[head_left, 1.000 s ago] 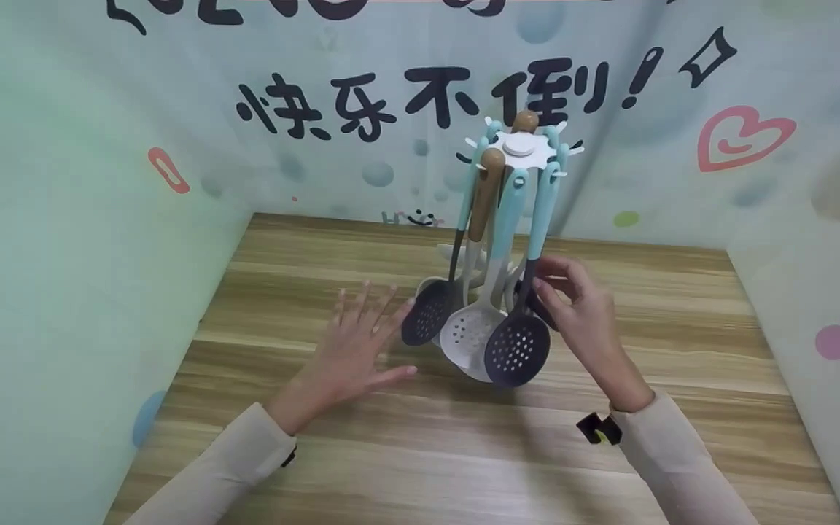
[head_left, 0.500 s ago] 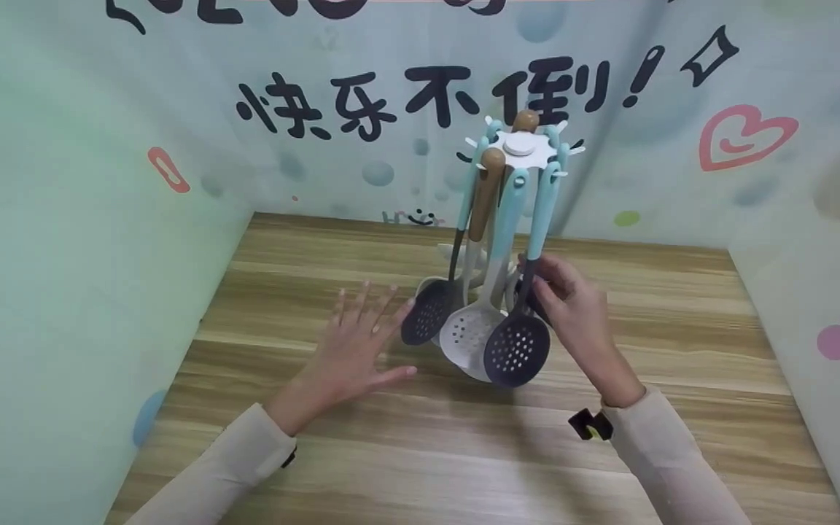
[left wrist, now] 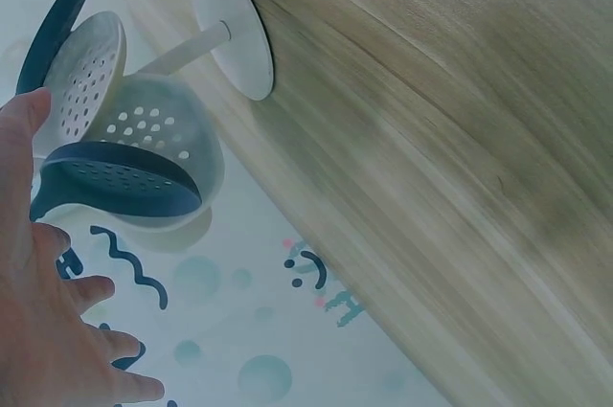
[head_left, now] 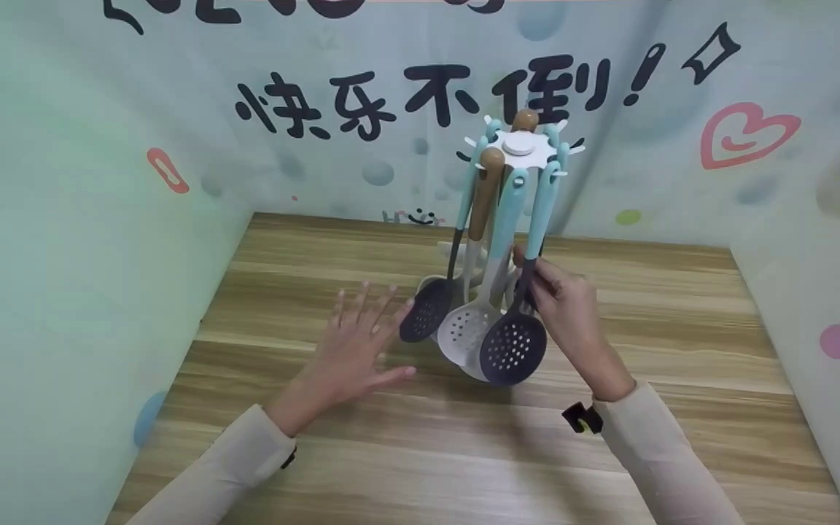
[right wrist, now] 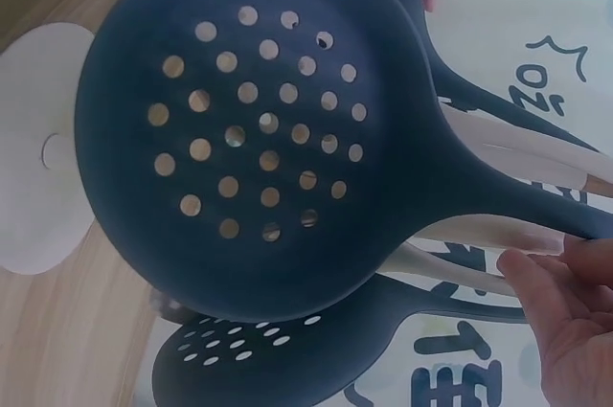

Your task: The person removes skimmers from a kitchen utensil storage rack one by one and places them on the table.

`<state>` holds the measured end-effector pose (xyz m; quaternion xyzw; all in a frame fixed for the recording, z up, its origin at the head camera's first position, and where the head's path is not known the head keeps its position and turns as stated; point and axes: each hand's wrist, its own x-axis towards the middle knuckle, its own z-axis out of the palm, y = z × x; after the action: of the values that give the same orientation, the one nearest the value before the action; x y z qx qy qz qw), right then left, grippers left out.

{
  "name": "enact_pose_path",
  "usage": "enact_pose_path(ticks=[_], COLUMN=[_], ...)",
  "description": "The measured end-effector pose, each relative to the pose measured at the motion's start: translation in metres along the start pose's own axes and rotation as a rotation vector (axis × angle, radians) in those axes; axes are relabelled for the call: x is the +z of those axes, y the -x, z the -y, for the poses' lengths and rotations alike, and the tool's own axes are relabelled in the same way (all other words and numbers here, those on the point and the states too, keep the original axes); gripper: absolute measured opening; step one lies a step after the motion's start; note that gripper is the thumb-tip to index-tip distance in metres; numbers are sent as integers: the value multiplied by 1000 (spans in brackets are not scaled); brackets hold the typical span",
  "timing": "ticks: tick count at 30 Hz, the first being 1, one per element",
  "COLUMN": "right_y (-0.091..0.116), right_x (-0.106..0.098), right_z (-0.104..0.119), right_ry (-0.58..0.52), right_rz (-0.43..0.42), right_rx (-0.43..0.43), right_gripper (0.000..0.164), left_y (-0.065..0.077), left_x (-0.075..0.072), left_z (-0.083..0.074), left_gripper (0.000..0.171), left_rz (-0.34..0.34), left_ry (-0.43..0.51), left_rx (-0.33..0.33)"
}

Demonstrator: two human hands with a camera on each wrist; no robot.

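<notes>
A white rotating-style rack (head_left: 526, 149) holds several hanging kitchen utensils with light blue or brown handles. At the front right hangs a dark skimmer (head_left: 513, 350); a white skimmer (head_left: 467, 332) and another dark skimmer (head_left: 426, 311) hang to its left. My right hand (head_left: 569, 310) pinches the front dark skimmer's stem, with fingertips reaching behind it. In the right wrist view, that skimmer's perforated bowl (right wrist: 259, 139) covers much of the scene, a dark slotted spoon (right wrist: 278, 350) below. My left hand (head_left: 351, 350) is spread, its index fingertip beside the left dark skimmer.
The rack's round white base (left wrist: 232, 29) stands on the wood-grain table (head_left: 420, 452). A printed cloth (head_left: 362, 168) with lettering hangs behind, and pale green walls flank both sides.
My right hand has moved left and inward, its fingertips now between the stems. The hanging front utensils have shifted slightly left. My left hand stays put.
</notes>
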<state>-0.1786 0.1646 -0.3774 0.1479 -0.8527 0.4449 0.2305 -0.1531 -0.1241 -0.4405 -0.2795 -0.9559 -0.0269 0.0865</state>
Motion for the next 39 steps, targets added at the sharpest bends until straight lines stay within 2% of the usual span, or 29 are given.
enact_pose_path(ticks=[3, 8, 11, 17, 22, 27, 32, 39], right_y=[-2, -8, -11, -16, -20, -21, -21, -22], right_x=[0, 0, 1, 5, 12, 16, 20, 24], right_z=[0, 0, -2, -5, -8, -9, -12, -14], right_ry=[20, -24, -44, -53, 10, 79, 144, 153], right_rz=[50, 205, 246, 251, 226, 177, 131, 177], right_rx=[10, 110, 145, 183, 173, 107, 8, 40], right_gripper=[28, 37, 39, 37, 32, 32, 28, 25], left_y=[0, 0, 0, 1, 1, 0, 0, -2], left_x=[1, 3, 3, 5, 6, 4, 1, -1], left_z=[1, 1, 1, 2, 3, 2, 0, -1], left_gripper=[89, 90, 89, 89, 89, 89, 89, 88], left_rz=[-10, -13, -23, -39, -38, -35, 4, 38], left_ry=[9, 34, 26, 24, 3, 15, 58, 63], left_rx=[2, -1, 2, 6, 2, 3, -7, -19])
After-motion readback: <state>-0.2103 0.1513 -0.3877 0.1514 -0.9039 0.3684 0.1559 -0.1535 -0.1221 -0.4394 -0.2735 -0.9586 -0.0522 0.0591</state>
